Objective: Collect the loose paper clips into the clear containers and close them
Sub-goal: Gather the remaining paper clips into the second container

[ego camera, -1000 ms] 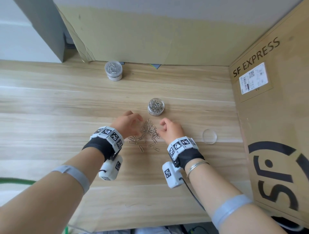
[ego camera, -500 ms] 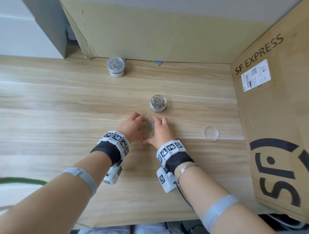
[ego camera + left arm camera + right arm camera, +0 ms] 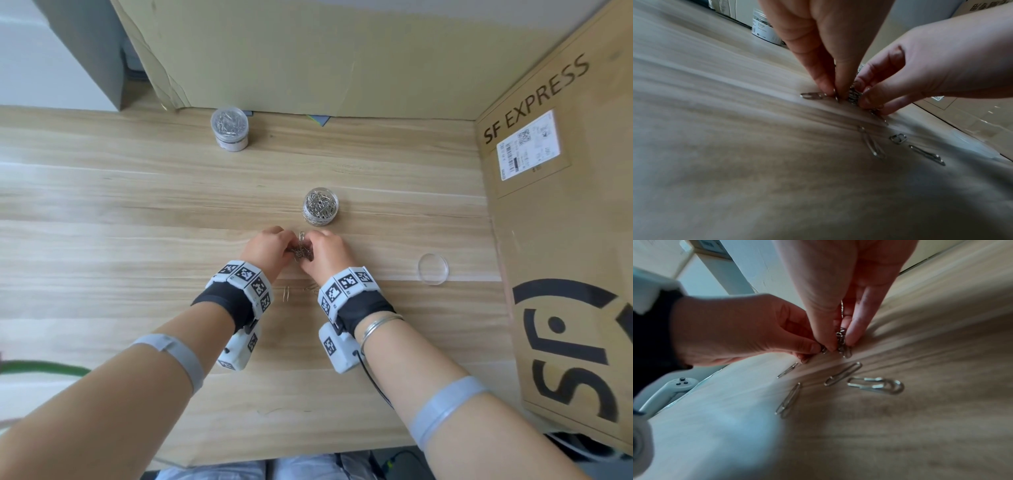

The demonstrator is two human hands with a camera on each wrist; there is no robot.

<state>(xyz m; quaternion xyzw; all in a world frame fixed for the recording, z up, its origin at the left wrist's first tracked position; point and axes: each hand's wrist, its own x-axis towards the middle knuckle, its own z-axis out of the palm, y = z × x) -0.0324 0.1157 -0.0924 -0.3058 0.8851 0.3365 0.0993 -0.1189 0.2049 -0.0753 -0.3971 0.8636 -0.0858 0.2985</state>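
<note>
Both hands meet at mid-table and pinch one bunch of silver paper clips [image 3: 301, 249] between their fingertips, just off the wood. My left hand [image 3: 286, 241] grips it from the left and my right hand [image 3: 317, 242] from the right. The wrist views show the bunch [image 3: 854, 97] [image 3: 842, 344] squeezed between curled fingers. An open clear container [image 3: 321, 206], partly filled with clips, stands just beyond the hands. Its clear lid [image 3: 433, 268] lies flat to the right. A few loose clips [image 3: 286, 294] [image 3: 844, 373] [image 3: 873, 146] lie on the table near my wrists.
A second clear container [image 3: 229, 128], full and with its lid on, stands at the back left by a cardboard sheet [image 3: 308, 51]. A large SF Express cardboard box [image 3: 565, 240] walls off the right side. The wooden table [image 3: 102, 240] stretches bare to the left.
The hands swept in from both sides of the scattered clips, gathered most into one bunch and shifted toward the open container. A few clips stayed behind on the table.
</note>
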